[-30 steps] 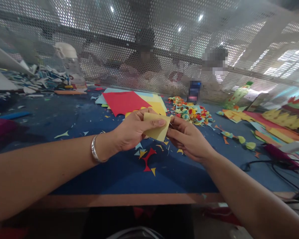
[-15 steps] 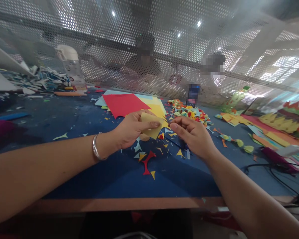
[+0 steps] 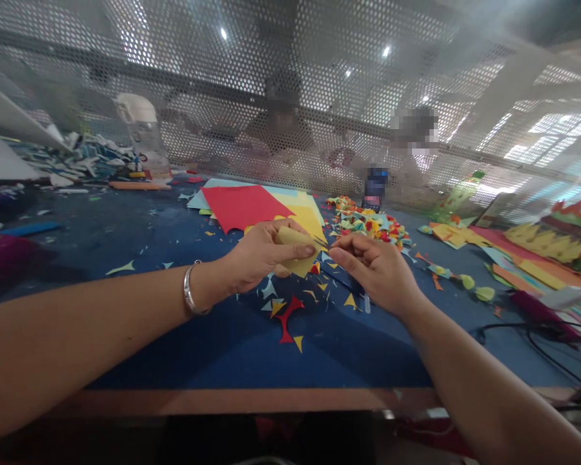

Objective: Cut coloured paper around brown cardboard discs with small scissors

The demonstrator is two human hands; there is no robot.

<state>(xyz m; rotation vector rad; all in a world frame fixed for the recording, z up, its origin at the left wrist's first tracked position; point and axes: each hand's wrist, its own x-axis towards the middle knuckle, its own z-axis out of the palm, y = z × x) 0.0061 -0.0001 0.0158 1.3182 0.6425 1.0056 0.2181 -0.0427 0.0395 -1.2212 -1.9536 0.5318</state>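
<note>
My left hand is closed on a folded piece of pale yellow paper, thumb on top, held just above the blue table. My right hand is curled shut close beside it, and a thin pair of scissor blades pokes from its fingers to the paper's right edge. Small cut scraps, red and yellow, lie on the table under both hands.
Red and yellow paper sheets lie behind my hands, a heap of coloured folded pieces to their right. More cut paper and black cables lie at the right. White scraps pile at the left. People sit behind a perforated screen.
Both hands have sunk a little toward the table. My right hand drew apart from the paper, then came back so that the blades meet its edge.
</note>
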